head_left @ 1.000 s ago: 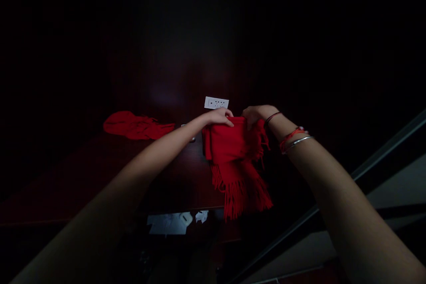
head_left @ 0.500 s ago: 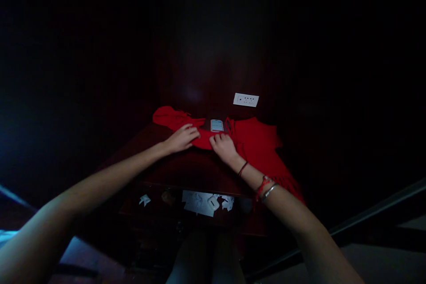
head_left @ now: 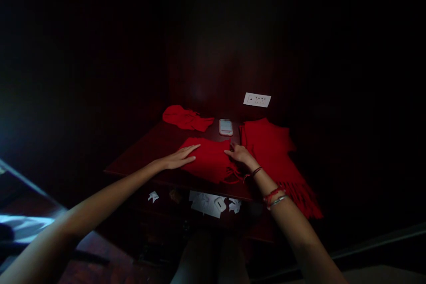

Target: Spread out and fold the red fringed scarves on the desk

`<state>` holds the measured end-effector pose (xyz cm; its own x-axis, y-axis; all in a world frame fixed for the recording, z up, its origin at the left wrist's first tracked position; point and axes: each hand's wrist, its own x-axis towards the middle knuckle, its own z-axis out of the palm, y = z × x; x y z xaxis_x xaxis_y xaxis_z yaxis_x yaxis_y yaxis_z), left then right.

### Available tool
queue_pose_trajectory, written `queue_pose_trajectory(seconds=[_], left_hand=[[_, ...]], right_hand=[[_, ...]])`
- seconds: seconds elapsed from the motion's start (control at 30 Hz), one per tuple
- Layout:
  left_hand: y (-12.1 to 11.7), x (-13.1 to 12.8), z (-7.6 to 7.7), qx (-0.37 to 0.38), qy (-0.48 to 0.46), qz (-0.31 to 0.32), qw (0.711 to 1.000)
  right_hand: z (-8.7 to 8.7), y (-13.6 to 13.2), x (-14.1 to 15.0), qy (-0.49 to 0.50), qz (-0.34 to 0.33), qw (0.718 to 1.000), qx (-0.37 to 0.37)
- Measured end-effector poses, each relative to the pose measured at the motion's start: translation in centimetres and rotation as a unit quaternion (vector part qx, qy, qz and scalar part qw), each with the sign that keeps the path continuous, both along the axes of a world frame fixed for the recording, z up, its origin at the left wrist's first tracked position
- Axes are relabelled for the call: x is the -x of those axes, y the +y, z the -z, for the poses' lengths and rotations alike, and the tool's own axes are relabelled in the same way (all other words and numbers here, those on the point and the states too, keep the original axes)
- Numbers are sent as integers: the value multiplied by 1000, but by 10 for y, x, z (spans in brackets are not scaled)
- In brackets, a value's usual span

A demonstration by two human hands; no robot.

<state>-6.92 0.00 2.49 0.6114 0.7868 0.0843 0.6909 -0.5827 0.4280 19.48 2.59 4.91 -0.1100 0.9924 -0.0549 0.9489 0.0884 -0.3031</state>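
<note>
Roughly midway along the front edge of the dark desk (head_left: 140, 147) lies a red fringed cloth (head_left: 209, 160), spread fairly flat, its loose threads at the right end. The left hand (head_left: 179, 158) rests on its left part, palm down and fingers extended, not closed around anything. The right hand (head_left: 241, 154) is at the cloth's right edge — thumb over the fabric, the other fingers bent near the upper right corner; whether they pinch it, I cannot tell. A dark cord and a red-and-silver group of bracelets (head_left: 277, 197) circle the right wrist and forearm.

Toward the right side of the desk, just beside that hand, is a larger folded red scarf (head_left: 269, 141), its long fringe trailing toward the front right. A bunched red piece (head_left: 186, 118) lies at the back left corner, and a phone (head_left: 226, 127) with a lit screen sits near the back edge, between it and the scarf. Above, on the wall, is a white socket plate (head_left: 257, 100).

Below the desk's front edge are a pale sheet (head_left: 199, 204), a small white case (head_left: 219, 204) and crumpled white paper (head_left: 234, 205) — plus another white scrap (head_left: 153, 196) farther left.
</note>
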Motion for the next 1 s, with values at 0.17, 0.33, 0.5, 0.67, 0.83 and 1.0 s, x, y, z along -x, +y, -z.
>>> queue_pose_trajectory(seconds=[0.17, 0.33, 0.5, 0.67, 0.83, 1.0], left_hand=[[26, -15, 17, 20, -15, -92, 995], [33, -13, 30, 33, 25, -99, 994], [33, -5, 33, 34, 53, -102, 993], [39, 10, 32, 13, 125, -109, 986], [47, 45, 24, 17, 213, -105, 971], [55, 83, 14, 19, 272, -121, 955]], right_hand=[[15, 21, 6, 26, 30, 998, 39], [12, 29, 8, 63, 33, 997, 36], [13, 31, 7, 141, 6, 990, 7], [8, 31, 6, 242, -10, 968, -64], [-18, 29, -25, 350, 42, 923, -153], [-64, 14, -92, 330, 75, 936, -101]])
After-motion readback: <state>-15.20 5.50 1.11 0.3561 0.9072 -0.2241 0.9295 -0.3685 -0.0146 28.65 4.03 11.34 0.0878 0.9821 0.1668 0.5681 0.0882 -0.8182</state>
